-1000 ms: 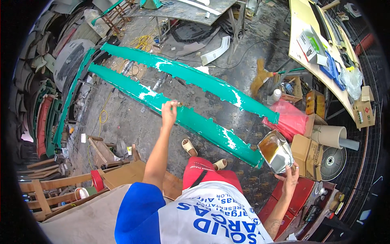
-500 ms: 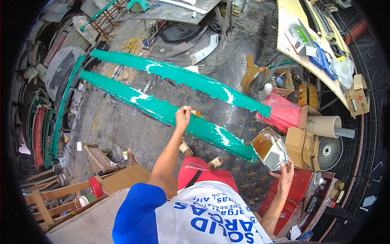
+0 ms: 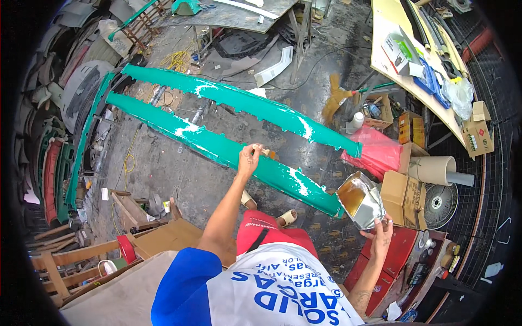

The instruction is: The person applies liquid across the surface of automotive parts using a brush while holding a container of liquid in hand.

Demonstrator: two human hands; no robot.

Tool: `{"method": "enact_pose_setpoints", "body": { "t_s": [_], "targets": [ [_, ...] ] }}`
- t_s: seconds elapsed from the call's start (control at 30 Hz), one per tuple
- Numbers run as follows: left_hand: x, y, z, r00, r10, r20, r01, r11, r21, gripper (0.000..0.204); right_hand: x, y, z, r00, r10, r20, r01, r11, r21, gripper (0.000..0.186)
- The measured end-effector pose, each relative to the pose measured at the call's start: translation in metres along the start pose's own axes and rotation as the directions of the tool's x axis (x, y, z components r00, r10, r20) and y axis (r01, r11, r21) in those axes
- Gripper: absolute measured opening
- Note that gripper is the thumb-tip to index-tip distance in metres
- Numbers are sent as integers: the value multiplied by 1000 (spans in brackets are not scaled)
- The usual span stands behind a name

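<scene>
The left hand has slid slightly to the right along the near green strip since half a second ago, carrying the brush with it. That puts the amber bristles over a plain green stretch between two patches of white marks, closer to the strip's right end. Whether the bristles touch the surface, I cannot tell. The fingers of the left hand are pinched around the brush's pale handle, which points across the strip.

The right hand has hardly moved. Its fingers grip the lower right side of the silver tin, whose open top faces up and toward the left, showing amber liquid inside. The tin sits just beside the right end of the near strip; whether the two touch is unclear. So the brush and the tin are now a little closer together.

The far green strip lies well apart from both hands, roughly parallel to the near one, its right end against a pink plastic sheet. Just right of the tin stands an open cardboard box, with a white fan beside it. Beyond the strips, a grey tabletop carries a small green piece.
</scene>
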State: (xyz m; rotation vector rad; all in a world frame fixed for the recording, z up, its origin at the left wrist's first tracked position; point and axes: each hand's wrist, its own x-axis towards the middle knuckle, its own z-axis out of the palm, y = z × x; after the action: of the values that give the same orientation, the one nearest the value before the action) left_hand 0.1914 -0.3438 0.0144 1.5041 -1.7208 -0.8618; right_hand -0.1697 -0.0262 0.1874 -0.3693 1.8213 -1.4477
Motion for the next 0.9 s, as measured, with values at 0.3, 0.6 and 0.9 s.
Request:
{"method": "enact_pose_setpoints", "body": {
  "t_s": [0.3,0.6,0.9],
  "targets": [
    [-6,1,0,960,282,7,-281,955,100,21,10,2,13,998,1,65,-2,1000,8,50],
    [37,-38,-107,903,328,-278,-143,839,526,23,8,-9,40,997,-20,76,21,1000,-9,50],
    [-68,42,16,846,429,316,-515,811,278,9,8,-14,66,995,-22,94,25,999,-27,48]
  ]
}}
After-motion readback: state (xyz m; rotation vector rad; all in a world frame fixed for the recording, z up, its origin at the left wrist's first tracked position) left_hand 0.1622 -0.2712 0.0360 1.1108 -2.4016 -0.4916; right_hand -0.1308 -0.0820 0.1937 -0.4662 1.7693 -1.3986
